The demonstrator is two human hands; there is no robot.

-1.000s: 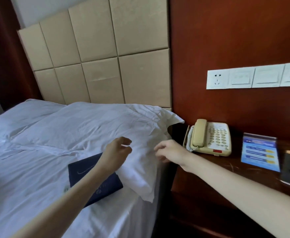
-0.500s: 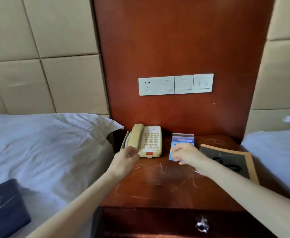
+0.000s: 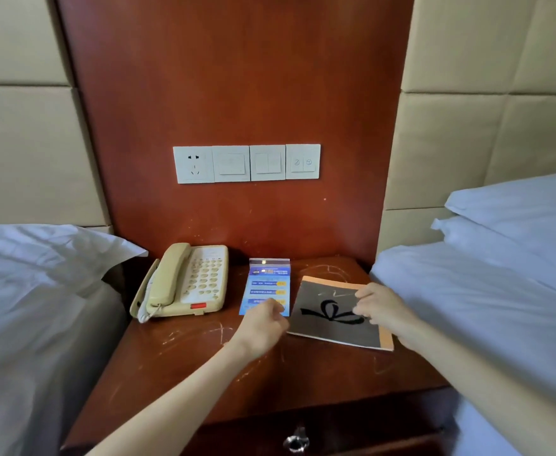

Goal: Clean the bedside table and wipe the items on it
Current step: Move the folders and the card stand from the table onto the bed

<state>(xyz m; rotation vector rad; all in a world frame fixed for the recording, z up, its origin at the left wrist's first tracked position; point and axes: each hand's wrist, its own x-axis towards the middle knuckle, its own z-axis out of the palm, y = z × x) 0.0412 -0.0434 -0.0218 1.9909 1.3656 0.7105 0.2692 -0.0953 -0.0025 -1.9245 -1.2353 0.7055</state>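
Standing between two white beds, the wooden counter carries every item of the task, its scratched top bare in the near half. No cloth shows anywhere, so I judge the clearing step is in hand before any wiping. At far left sits the cream telephone, its handset cradled and its cord bunched at the near left corner. At right lies the dark booklet with orange edges, flat and slightly askew. Between them the blue card stand leans upright. The right hand rests curled on the booklet's right part, fingers bent on the cover; whether it grips the edge I cannot tell. The left hand is loosely curled and holds nothing, just beside the booklet's near left corner and in front of the stand. The risk: lifting the booklet could knock the light stand over.
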